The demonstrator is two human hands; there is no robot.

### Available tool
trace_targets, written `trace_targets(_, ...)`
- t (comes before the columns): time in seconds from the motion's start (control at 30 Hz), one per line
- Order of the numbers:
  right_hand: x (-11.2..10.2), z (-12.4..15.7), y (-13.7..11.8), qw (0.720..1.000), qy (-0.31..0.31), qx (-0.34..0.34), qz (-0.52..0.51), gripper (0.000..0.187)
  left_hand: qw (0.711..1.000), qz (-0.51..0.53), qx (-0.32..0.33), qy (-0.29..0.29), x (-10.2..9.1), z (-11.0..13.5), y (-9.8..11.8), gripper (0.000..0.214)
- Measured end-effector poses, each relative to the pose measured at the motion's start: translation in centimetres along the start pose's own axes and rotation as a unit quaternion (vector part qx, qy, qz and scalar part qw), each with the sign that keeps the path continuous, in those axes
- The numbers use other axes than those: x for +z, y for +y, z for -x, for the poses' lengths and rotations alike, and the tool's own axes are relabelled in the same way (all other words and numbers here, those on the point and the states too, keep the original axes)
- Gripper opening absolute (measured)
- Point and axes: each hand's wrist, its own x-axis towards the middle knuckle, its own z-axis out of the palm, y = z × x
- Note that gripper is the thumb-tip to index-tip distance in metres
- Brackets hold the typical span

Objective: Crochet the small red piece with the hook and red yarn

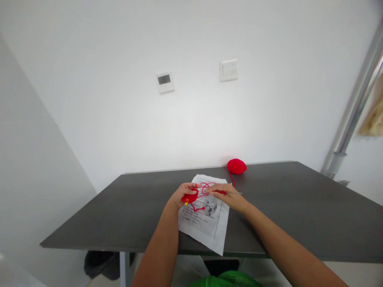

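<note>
Between the thumb and fingers of my left hand (181, 194) is a small red crochet piece (190, 197). A yellow stitch marker (186, 202) hangs from its lower edge, and a short red yarn tail dangles onto the paper. My right hand (229, 195) is closed on a crochet hook (233, 193) with a red grip, its metal end pointing right. Loose red yarn (205, 185) loops between both hands. At the back of the table a red yarn ball (236, 166) rests, its strand running down behind my right hand.
A printed paper sheet (203, 229) with text and a picture lies under my hands on the dark table (134, 215). The white wall (191, 127) stands close behind the table. A black bin (101, 264) is below the left front edge, and a metal pipe (356, 115) is at right.
</note>
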Motion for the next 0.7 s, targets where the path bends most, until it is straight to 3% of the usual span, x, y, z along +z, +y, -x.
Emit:
trace_targets(0.3, -0.4, 0.0, 0.1, 0.999, -0.001, 0.022, -0.048, 0.021, 1.0, 0.005, -0.019, -0.017, -0.1, 0.0, -0.1, 0.033)
trace_targets(0.43, -0.3, -0.1, 0.0, 0.991, 0.014, 0.061, -0.116, 0.022, 0.999, -0.003, -0.028, -0.017, -0.1, -0.1, -0.2, 0.034)
trace_targets(0.7, 0.3, -0.4, 0.9, 0.924, 0.081, 0.152, -0.342, 0.021, 1.0, -0.016, -0.005, 0.02, 1.2, -0.1, -0.1, 0.032)
